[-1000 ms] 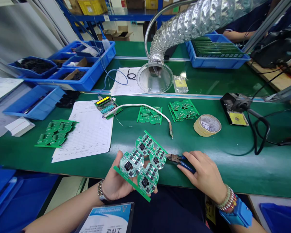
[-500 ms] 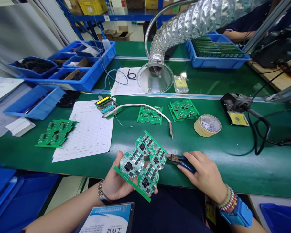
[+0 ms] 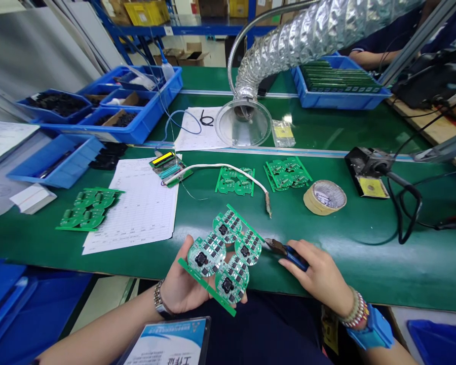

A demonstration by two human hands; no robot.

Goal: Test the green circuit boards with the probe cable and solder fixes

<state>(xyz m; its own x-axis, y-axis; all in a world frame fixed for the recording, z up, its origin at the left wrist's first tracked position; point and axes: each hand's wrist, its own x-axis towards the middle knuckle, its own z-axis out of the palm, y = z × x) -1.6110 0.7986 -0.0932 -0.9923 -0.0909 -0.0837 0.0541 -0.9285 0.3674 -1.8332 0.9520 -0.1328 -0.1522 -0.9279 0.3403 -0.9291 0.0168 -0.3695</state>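
Note:
A green panel of several round circuit boards [image 3: 207,256] rests in my left hand [image 3: 182,289], gripped from below and at its left side, component face up and tilted. My right hand [image 3: 317,271] is closed around the blue handles of a pair of cutting pliers [image 3: 294,257]. The pliers' dark jaws lie close by the panel's upper right edge strip; whether they touch it I cannot tell. Beyond my hands, a circuit board panel [image 3: 235,181] and a stack of similar panels [image 3: 288,173] lie on the green table [image 3: 365,263]. Another panel [image 3: 90,209] is at the left, partly over paper.
A white cable [image 3: 228,166] runs from a small display board [image 3: 169,167]. A tape roll [image 3: 325,197] and a black stand [image 3: 367,172] are to the right. A foil duct with a clear hood [image 3: 243,124] hangs ahead. Blue bins [image 3: 137,126] stand left; a co-worker's arm [image 3: 376,58] shows far right.
The pliers have shifted slightly right, their jaws drawing a little away from the panel's edge, and my right hand moved with them. My left hand and the panel stay nearly still.

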